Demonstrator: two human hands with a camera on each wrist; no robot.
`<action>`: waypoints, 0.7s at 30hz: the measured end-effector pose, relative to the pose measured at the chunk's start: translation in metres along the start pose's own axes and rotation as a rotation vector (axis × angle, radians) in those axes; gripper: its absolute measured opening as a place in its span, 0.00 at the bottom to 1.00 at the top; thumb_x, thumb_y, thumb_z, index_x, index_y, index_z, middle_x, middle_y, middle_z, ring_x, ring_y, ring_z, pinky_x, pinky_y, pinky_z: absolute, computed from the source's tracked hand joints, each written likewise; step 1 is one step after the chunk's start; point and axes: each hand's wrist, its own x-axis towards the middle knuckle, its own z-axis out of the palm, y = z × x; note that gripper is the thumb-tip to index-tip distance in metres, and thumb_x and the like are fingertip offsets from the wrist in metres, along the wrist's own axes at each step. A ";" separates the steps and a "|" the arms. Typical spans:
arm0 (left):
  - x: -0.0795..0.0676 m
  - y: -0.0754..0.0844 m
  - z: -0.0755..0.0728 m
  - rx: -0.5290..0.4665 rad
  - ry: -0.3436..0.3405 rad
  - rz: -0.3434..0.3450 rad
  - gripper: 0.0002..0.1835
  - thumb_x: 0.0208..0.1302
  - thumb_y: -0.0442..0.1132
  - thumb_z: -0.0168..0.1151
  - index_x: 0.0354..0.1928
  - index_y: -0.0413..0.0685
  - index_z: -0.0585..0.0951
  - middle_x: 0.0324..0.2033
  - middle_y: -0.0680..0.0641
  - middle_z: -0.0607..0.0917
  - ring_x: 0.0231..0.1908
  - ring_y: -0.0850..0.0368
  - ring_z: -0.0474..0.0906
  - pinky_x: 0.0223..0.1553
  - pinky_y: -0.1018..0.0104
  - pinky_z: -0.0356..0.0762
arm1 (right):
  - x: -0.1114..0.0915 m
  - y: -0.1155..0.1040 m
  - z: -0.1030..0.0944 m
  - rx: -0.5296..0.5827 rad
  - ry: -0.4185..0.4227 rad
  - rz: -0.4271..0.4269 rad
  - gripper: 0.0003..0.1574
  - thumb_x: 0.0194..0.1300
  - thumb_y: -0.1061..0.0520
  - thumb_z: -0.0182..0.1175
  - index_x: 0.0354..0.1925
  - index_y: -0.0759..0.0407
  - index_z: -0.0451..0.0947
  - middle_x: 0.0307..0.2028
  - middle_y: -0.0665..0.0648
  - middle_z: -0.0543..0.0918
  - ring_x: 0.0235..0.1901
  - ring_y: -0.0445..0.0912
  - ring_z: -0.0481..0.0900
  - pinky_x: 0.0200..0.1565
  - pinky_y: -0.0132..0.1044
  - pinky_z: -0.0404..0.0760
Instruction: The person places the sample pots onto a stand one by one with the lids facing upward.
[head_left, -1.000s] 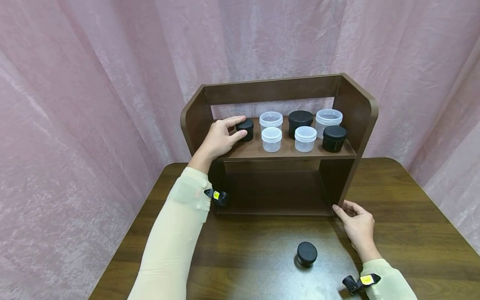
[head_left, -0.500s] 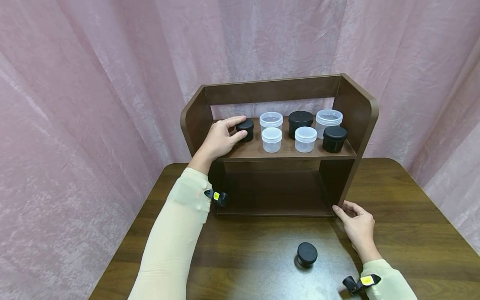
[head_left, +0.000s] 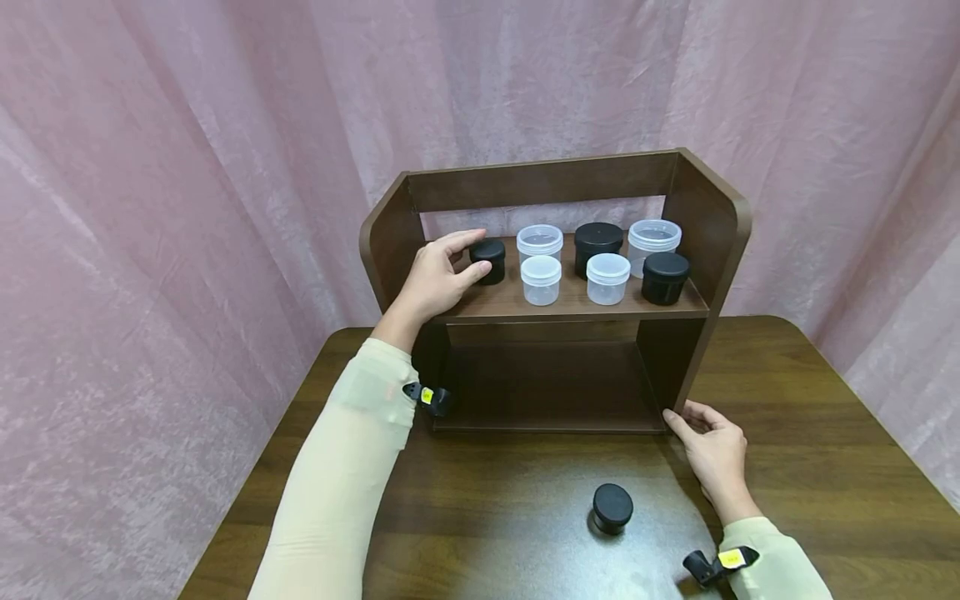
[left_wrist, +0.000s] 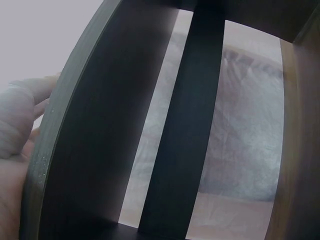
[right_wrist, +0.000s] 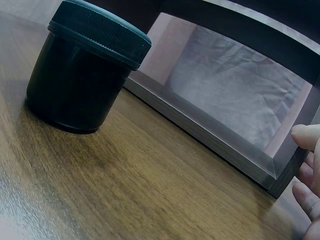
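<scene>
My left hand (head_left: 435,279) reaches over the upper board of a brown wooden shelf rack (head_left: 517,318), with index finger and thumb spread around a small black lidded jar (head_left: 489,265) standing upright there. The thumb tip overlaps the jar's front; the index fingertip lies just above its lid, and the other fingers are mostly hidden. In the left wrist view this hand shows past the rack's side panel (left_wrist: 65,115), with its jar out of sight. My right hand (head_left: 712,450) holds the rack's lower right front corner, thumb in front and fingers outside the panel.
Beside the left hand's jar stand clear tubs (head_left: 540,240), white-lidded tubs (head_left: 607,279) and black jars (head_left: 664,279). Another black jar (head_left: 612,508) stands on the wooden table (head_left: 480,533), large in the right wrist view. A pink curtain (head_left: 225,125) hangs behind.
My left index finger has lifted slightly off the small black jar's lid, and the left arm has shifted a little left. The rack appears slightly further left; my right hand stays at its corner.
</scene>
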 end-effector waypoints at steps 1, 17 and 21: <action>-0.001 0.000 -0.001 -0.006 0.008 0.006 0.26 0.62 0.37 0.67 0.63 0.44 0.75 0.60 0.46 0.76 0.60 0.59 0.71 0.59 0.65 0.71 | 0.000 0.000 0.000 0.001 0.000 0.000 0.23 0.54 0.48 0.73 0.42 0.62 0.84 0.32 0.44 0.84 0.32 0.29 0.77 0.32 0.19 0.73; -0.034 0.016 -0.007 -0.085 0.196 0.159 0.23 0.58 0.35 0.69 0.56 0.37 0.79 0.52 0.41 0.80 0.51 0.46 0.78 0.55 0.57 0.75 | 0.002 0.002 0.002 -0.001 0.001 0.018 0.23 0.54 0.48 0.73 0.42 0.61 0.84 0.30 0.39 0.83 0.32 0.29 0.78 0.32 0.19 0.73; -0.049 0.041 -0.011 -0.114 0.203 0.202 0.19 0.58 0.28 0.67 0.51 0.29 0.80 0.46 0.33 0.81 0.44 0.38 0.79 0.49 0.48 0.78 | 0.002 0.002 0.002 0.001 -0.005 0.035 0.23 0.53 0.47 0.73 0.43 0.61 0.84 0.31 0.40 0.83 0.33 0.29 0.78 0.32 0.19 0.73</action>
